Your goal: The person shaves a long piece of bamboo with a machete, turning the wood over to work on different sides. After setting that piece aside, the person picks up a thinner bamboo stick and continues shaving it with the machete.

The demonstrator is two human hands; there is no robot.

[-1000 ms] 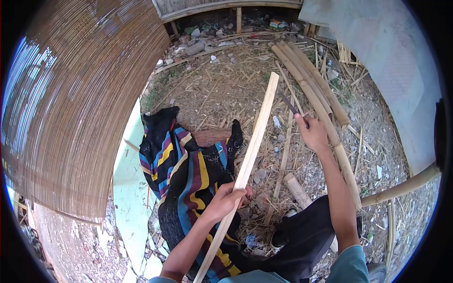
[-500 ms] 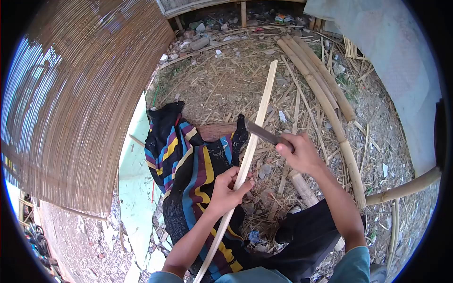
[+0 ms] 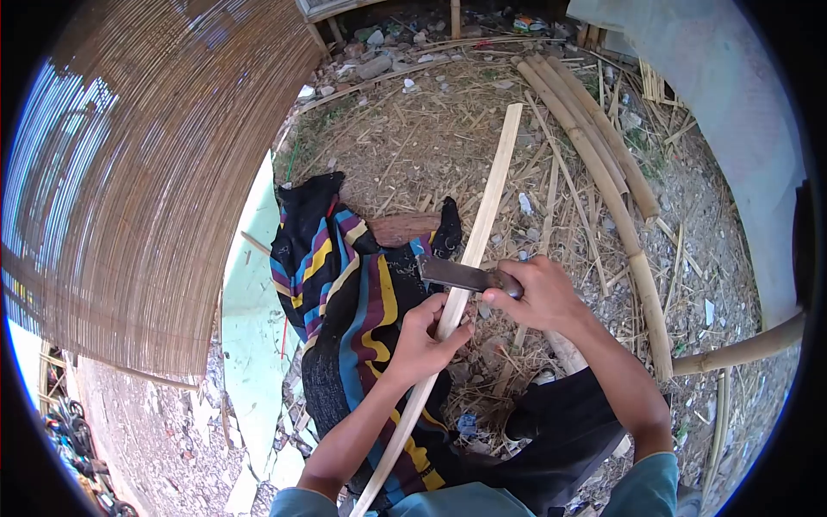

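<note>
Fingers (image 3: 433,308) of the left hand (image 3: 419,340) are curled tight around the bamboo strip (image 3: 493,194), thumb on the near side, gripping it low down where it crosses the person's lap. The right hand (image 3: 536,297) is closed in a fist on the handle of a knife (image 3: 457,274), whose dark blade lies crosswise against the strip just above the left hand, its tip reaching over the striped cloth (image 3: 345,293). A second ago that right hand was stretched far out over the bamboo poles (image 3: 603,159) with the knife pointing away; half a second ago it had swung back in, the blade slanting down towards the strip, and now it has dropped lower and sits nearly level, touching the strip. The left hand has kept the same grip throughout, hardly shifting. The strip itself runs as before, from beside the person's body up and away across the straw-littered ground (image 3: 431,138), its far end resting among the scraps. The cloth is still draped over a short log (image 3: 401,228) just left of the strip, and the big woven screen (image 3: 146,172) stands at the left.
</note>
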